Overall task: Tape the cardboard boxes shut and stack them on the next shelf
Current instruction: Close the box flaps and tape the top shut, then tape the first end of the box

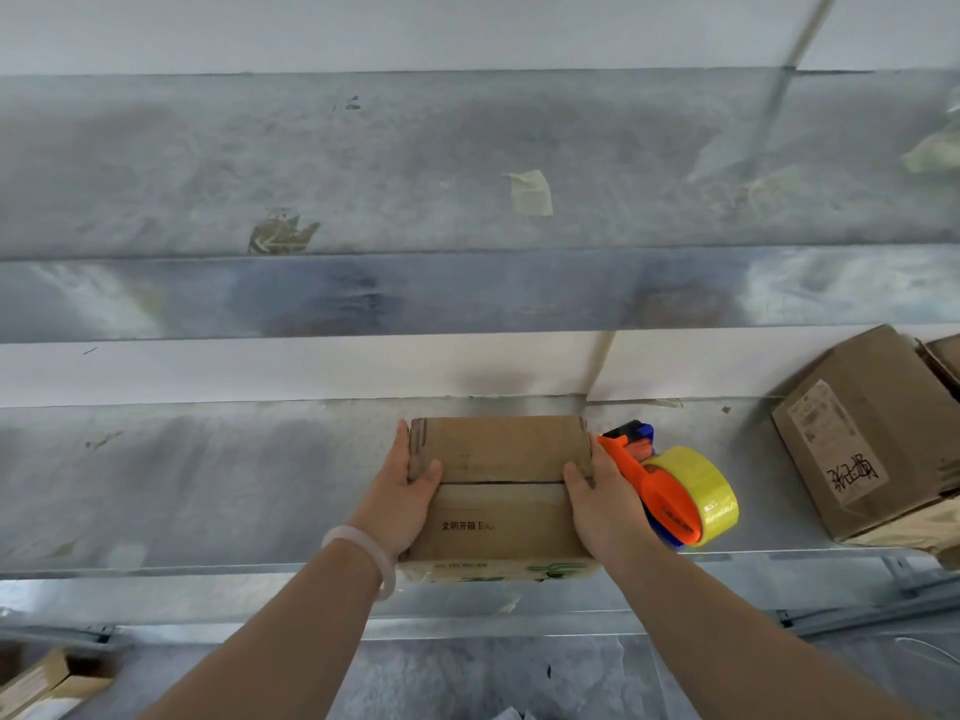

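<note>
Obs: you hold the cardboard box (498, 485) between both hands on the metal shelf (208, 485). Your left hand (402, 491) grips its left side and your right hand (597, 498) grips its right side. Each thumb lies over the top, close to the centre seam, and the fingers run down the sides. The flaps meet in a dark line between your thumbs. No tape is evident over it, so I judge the sealing not yet done.

Risks:
- The box's near face sits at the shelf's front lip, just ahead of your wrists. If you free one hand for the tape, the box could slide or tip off toward you.
- The tape dispenser (670, 491) lies just beside the back of your right hand, possibly touching it. A sideways pull-out could knock it along the shelf.
- When your thumbs lift, the flaps may spring up and the tape would then bridge a gap.

Count:
- Hands: two, with one pale bracelet (363, 553) on the left wrist.
- Box in your hands: one.
- Dispenser: one, carrying one yellow roll.
- Other boxes well to the right of your right hand (872, 449): one in full view and a second cut off by the frame edge.
- Open carton below and left of your left forearm (52, 678): one, only partly visible.
</note>
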